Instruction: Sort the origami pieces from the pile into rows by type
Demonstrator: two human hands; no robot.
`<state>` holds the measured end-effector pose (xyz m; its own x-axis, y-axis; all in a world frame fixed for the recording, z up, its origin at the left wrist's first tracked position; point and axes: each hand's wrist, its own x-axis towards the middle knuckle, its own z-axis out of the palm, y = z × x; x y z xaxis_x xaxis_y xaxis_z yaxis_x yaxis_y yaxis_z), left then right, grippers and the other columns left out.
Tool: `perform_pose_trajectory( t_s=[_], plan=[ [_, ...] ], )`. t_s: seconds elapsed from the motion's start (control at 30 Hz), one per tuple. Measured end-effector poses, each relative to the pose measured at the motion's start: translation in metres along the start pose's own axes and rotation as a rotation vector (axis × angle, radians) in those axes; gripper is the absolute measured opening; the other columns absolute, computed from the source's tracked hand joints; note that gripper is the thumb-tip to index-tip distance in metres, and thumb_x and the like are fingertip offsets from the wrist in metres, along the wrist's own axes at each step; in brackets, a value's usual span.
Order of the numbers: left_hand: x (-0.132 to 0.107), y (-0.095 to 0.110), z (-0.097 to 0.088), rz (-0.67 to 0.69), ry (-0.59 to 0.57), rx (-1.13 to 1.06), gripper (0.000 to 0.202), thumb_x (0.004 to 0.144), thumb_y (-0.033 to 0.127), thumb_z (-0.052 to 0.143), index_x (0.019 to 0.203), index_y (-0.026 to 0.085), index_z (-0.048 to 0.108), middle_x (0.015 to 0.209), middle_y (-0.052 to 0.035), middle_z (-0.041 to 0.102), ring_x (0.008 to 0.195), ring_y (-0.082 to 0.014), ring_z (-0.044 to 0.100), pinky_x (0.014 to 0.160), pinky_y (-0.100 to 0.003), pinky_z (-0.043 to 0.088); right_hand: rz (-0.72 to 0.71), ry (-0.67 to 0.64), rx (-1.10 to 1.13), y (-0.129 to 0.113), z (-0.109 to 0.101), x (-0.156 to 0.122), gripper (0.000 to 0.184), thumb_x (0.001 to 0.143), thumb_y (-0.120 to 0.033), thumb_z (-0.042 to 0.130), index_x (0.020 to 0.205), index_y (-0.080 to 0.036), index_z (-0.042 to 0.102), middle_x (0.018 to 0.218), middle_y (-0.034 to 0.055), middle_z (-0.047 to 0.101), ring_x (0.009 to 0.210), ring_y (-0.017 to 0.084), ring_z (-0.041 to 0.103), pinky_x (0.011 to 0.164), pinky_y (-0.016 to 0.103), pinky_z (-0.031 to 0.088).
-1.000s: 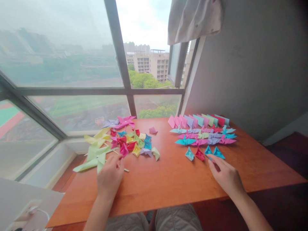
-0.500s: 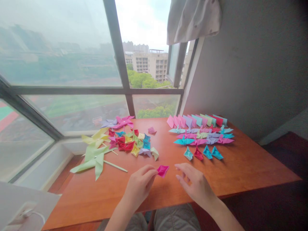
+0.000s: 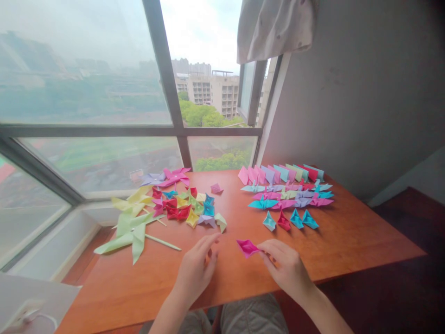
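Between the thumb and fingers of my right hand (image 3: 287,266) is one tip of a magenta paper boat (image 3: 247,248), its folded hollow facing up. My left hand (image 3: 199,262) is apart from it on the left, fingers parted around nothing. Beyond my left hand lies a cluster of folded paper boats, among them a pale green one (image 3: 220,222), a yellow one (image 3: 192,218) and a lilac one (image 3: 207,220). Past my right hand several boats stand in a row, with a light blue one (image 3: 269,221) and a red one (image 3: 284,220) at its left end.
Paper cranes (image 3: 263,203) lie in rows at the right, with folded paper pieces (image 3: 269,175) standing behind them. Paper pinwheels, including a pale green one (image 3: 134,232) with a stick, lie at the left of the wooden table (image 3: 222,287). A window frame (image 3: 139,131) borders the far side.
The magenta boat has passed from my left hand to my right hand and moved slightly right. My left hand has let go and drawn back left. The view has shifted a little.
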<state>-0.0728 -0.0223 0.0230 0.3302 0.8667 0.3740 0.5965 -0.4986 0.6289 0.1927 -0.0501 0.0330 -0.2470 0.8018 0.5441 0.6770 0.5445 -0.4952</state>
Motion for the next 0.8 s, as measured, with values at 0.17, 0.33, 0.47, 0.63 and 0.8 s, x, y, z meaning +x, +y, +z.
perform_pose_trajectory(
  t_s=[0.17,0.33,0.47,0.63,0.8],
  plan=[
    [-0.001,-0.007,0.0,-0.1,0.013,-0.016,0.027,0.093,0.02,0.048,0.117,0.021,0.059,0.099,-0.0051,0.07,0.063,-0.0128,0.062,0.063,-0.024,0.053,0.129,0.27,-0.288,0.05,-0.055,-0.008,0.014,0.093,-0.026,0.055,0.099,-0.02,0.067,0.089,0.0036,0.07,0.067,0.013,0.063,0.071,0.025,0.051],
    [-0.003,-0.008,0.003,-0.103,-0.045,0.0,0.024,0.093,0.021,0.049,0.113,0.022,0.062,0.099,-0.0049,0.071,0.072,-0.0155,0.066,0.065,-0.025,0.052,0.303,0.446,-0.603,0.123,-0.1,-0.035,0.024,0.091,-0.037,0.055,0.096,-0.018,0.069,0.086,0.0063,0.072,0.067,0.016,0.065,0.067,0.027,0.049],
    [-0.003,-0.01,0.003,-0.117,-0.042,-0.007,0.023,0.094,0.022,0.049,0.112,0.022,0.062,0.097,-0.0048,0.071,0.07,-0.0151,0.065,0.068,-0.026,0.053,0.378,0.419,-0.729,0.164,-0.107,-0.054,0.028,0.091,-0.036,0.05,0.096,-0.016,0.07,0.084,0.0075,0.072,0.069,0.018,0.065,0.064,0.028,0.045],
    [-0.002,-0.01,0.002,-0.123,-0.045,-0.025,0.022,0.094,0.022,0.049,0.111,0.021,0.062,0.095,-0.0048,0.071,0.067,-0.0149,0.064,0.067,-0.026,0.052,0.427,0.349,-0.872,0.178,-0.101,-0.06,0.024,0.09,-0.033,0.052,0.098,-0.02,0.071,0.095,0.0041,0.073,0.072,0.017,0.064,0.057,0.027,0.039],
    [-0.002,-0.009,0.001,-0.132,-0.037,-0.03,0.022,0.093,0.023,0.049,0.11,0.021,0.063,0.094,-0.0053,0.071,0.068,-0.0155,0.065,0.065,-0.025,0.052,0.421,0.303,-0.949,0.183,-0.095,-0.062,0.022,0.091,-0.031,0.053,0.099,-0.021,0.071,0.1,0.0022,0.073,0.072,0.015,0.063,0.058,0.026,0.038]
  ],
)
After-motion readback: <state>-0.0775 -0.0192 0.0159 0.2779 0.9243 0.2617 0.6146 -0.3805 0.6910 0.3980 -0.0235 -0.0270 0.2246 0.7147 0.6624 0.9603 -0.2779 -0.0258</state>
